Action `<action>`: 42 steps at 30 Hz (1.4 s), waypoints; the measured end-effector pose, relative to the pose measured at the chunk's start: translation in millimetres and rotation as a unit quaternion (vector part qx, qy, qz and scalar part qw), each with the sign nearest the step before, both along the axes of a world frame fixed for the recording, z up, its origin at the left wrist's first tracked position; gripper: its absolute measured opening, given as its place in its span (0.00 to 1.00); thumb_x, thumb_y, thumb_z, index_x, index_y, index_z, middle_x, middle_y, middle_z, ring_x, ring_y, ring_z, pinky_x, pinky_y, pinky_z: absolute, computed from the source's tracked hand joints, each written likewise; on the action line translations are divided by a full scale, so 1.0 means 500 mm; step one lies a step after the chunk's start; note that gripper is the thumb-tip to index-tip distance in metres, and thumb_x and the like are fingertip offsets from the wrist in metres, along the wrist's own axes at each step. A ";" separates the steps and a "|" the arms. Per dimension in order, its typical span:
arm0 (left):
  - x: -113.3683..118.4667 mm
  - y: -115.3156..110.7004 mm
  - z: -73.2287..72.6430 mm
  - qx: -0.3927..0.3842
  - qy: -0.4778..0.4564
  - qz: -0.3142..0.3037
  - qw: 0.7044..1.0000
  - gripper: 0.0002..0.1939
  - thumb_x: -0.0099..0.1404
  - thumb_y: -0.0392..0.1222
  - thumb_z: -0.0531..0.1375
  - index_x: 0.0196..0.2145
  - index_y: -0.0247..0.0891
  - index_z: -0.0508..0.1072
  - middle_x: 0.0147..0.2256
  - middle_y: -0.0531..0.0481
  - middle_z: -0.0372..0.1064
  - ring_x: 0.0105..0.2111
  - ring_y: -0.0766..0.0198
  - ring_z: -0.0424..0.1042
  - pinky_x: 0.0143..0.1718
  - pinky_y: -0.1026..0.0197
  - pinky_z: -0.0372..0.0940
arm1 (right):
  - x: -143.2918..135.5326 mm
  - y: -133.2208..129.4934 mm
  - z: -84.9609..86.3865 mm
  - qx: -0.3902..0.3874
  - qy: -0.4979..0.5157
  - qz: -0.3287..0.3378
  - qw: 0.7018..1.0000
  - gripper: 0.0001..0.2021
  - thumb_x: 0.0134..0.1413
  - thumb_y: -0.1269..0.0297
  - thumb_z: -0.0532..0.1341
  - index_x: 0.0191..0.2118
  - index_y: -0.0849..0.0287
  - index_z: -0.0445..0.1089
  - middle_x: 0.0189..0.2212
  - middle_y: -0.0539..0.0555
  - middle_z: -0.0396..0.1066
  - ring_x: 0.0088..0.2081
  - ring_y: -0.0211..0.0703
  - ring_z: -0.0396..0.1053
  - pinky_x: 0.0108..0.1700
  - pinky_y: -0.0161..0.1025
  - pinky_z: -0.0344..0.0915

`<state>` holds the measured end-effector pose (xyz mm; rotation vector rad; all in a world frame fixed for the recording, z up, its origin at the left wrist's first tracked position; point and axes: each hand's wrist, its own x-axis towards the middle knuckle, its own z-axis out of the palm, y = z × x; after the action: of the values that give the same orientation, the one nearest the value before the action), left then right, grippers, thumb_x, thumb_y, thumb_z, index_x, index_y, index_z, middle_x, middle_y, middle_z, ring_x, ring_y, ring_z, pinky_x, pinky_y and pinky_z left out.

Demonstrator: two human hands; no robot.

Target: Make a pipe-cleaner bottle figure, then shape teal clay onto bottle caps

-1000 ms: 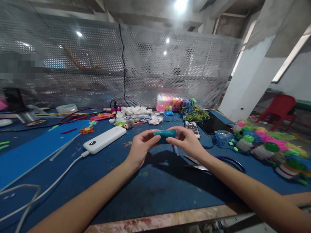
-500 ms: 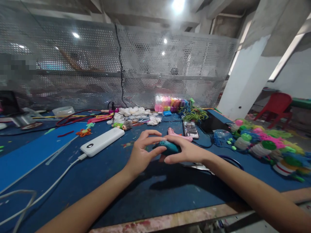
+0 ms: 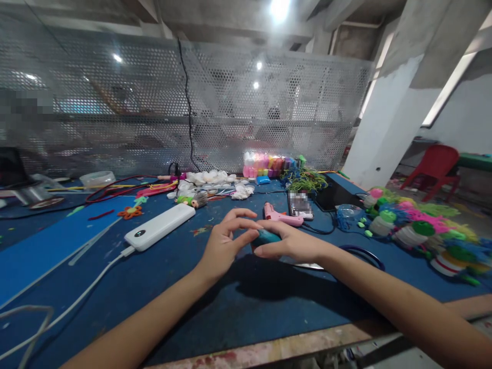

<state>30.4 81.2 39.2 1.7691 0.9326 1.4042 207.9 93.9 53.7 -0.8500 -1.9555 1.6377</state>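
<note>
The right hand (image 3: 290, 242) grasped a smooth, rounded teal lump (image 3: 268, 237) above the paint-flecked blue tabletop (image 3: 215, 312); the left hand (image 3: 226, 243) curved in, its thumb touching the lump, though whether it gripped could not be told. Beyond lay a pink glue gun (image 3: 283, 217); shiny metal scissors (image 3: 313, 266) showed beside the right wrist, a slab-like white power bank (image 3: 161, 228) farther left.

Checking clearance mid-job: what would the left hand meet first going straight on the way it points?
The left hand would probably meet the teal item first, by its thumb tip, then the right hand; exact depth is unclear.
</note>
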 end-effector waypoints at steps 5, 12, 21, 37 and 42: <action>0.005 -0.003 -0.005 -0.057 -0.052 -0.015 0.997 0.07 0.56 0.46 0.65 0.27 0.40 0.78 0.42 0.46 0.69 0.43 0.58 0.69 0.44 0.59 0.64 | -0.003 -0.004 0.003 -0.013 0.019 0.031 0.999 0.20 0.50 0.62 0.63 0.49 0.60 0.62 0.25 0.45 0.62 0.25 0.33 0.61 0.29 0.32 0.59; 0.003 -0.015 0.011 -0.153 -0.102 -0.132 0.974 0.11 0.53 0.47 0.66 0.34 0.42 0.79 0.53 0.45 0.67 0.43 0.53 0.72 0.21 0.67 0.66 | 0.004 -0.017 0.010 0.190 0.051 0.039 0.980 0.24 0.62 0.51 0.51 0.60 0.55 0.54 0.56 0.55 0.61 0.57 0.42 0.58 0.59 0.40 0.53; -0.010 0.007 0.033 -0.317 -0.256 -0.069 0.911 0.06 0.56 0.38 0.64 0.33 0.39 0.74 0.37 0.46 0.75 0.37 0.52 0.76 0.36 0.54 0.72 | 0.197 -0.028 0.076 0.360 -0.310 -0.139 0.869 0.11 0.56 0.58 0.57 0.39 0.60 0.68 0.37 0.56 0.71 0.38 0.46 0.68 0.40 0.41 0.63; 0.010 -0.002 0.021 -0.321 -0.190 0.001 0.928 0.12 0.54 0.35 0.62 0.38 0.37 0.68 0.29 0.51 0.73 0.26 0.63 0.75 0.27 0.65 0.69 | 0.292 -0.142 -0.053 0.222 -0.493 -0.196 0.818 0.09 0.41 0.75 0.53 0.33 0.60 0.64 0.33 0.60 0.71 0.36 0.53 0.69 0.39 0.45 0.62; 0.018 -0.007 0.007 -0.248 -0.158 -0.011 0.956 0.14 0.54 0.40 0.65 0.37 0.39 0.67 0.31 0.53 0.73 0.30 0.65 0.74 0.32 0.65 0.68 | 0.275 -0.139 -0.036 0.143 -0.270 -0.220 0.927 0.11 0.53 0.55 0.55 0.27 0.56 0.57 0.23 0.54 0.68 0.26 0.46 0.69 0.29 0.41 0.64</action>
<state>39.2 77.6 42.7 1.1408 0.9796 1.2524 345.3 24.4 35.7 -1.5988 -2.0614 0.8878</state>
